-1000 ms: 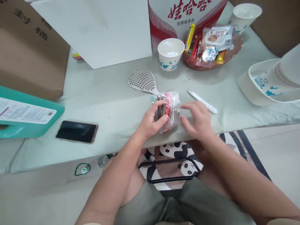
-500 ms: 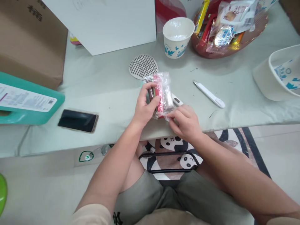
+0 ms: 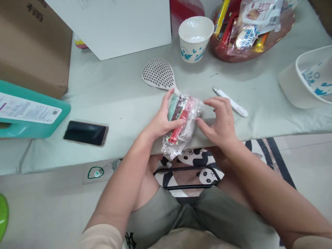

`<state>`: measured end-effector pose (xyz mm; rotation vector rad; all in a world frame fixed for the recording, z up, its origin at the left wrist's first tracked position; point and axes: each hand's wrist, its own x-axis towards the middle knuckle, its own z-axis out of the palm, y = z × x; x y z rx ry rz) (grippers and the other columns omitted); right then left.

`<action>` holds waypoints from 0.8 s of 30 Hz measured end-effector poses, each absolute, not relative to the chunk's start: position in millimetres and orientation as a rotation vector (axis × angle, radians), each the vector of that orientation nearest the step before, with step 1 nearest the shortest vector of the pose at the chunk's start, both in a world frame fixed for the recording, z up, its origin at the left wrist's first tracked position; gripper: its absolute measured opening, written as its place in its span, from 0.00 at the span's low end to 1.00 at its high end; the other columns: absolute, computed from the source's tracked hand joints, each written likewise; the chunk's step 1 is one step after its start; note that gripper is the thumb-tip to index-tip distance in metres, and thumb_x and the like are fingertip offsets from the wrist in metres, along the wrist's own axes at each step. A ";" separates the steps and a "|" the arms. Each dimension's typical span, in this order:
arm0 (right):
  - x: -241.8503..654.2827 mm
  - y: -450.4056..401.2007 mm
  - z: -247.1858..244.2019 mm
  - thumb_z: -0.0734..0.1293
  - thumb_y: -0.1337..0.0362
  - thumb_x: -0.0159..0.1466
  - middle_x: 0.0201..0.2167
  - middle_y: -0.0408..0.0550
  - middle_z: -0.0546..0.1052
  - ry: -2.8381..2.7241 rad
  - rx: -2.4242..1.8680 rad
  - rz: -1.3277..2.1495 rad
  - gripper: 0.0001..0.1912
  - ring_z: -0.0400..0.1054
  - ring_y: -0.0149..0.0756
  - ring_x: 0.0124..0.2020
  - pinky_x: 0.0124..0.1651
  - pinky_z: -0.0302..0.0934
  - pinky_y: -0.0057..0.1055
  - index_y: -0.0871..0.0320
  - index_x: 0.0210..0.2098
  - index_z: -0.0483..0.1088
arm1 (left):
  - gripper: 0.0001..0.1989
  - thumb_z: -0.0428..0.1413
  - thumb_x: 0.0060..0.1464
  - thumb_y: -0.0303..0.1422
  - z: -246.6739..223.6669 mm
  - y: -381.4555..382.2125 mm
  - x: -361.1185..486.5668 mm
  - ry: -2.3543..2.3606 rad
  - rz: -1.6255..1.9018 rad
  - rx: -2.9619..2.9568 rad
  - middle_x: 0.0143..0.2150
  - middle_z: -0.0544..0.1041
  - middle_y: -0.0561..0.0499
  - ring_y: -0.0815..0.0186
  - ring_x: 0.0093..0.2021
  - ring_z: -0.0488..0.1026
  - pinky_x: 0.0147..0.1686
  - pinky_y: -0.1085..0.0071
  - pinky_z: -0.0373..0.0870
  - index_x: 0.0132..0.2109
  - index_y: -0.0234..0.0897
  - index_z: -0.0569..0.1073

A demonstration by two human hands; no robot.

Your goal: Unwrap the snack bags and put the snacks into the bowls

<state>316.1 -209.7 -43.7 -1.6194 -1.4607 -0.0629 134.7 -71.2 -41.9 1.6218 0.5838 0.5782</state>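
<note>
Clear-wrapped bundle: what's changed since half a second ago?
The clear-wrapped bundle has turned clockwise, its near end swinging left and overlapping the table edge in view. The right hand has let go of its near corner and opened at its right side; thumb contact is unclear. The left hand still holds it. Unmoved: perforated skimmer, smartphone, paper cup.

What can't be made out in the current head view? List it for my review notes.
In the head view:
- Strainer: lower handle hidden by the wrapped bundle.
- Left hand: some fingers hidden by the wrapped bundle.
- Red wrapper: print too small, under shiny plastic.
- Tub: cut off by the right edge.
- Jug: cut off by the left edge.
</note>
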 end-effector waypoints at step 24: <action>315.4 -212.1 -38.5 0.68 0.52 0.65 0.30 0.43 0.67 -1.188 -1.740 0.292 0.12 0.62 0.36 0.31 0.34 0.61 0.37 0.52 0.36 0.63 | 0.47 0.73 0.45 0.47 -38.2 -74.2 137.3 0.533 0.391 1.514 0.67 0.72 0.43 0.46 0.68 0.69 0.69 0.51 0.65 0.68 0.46 0.62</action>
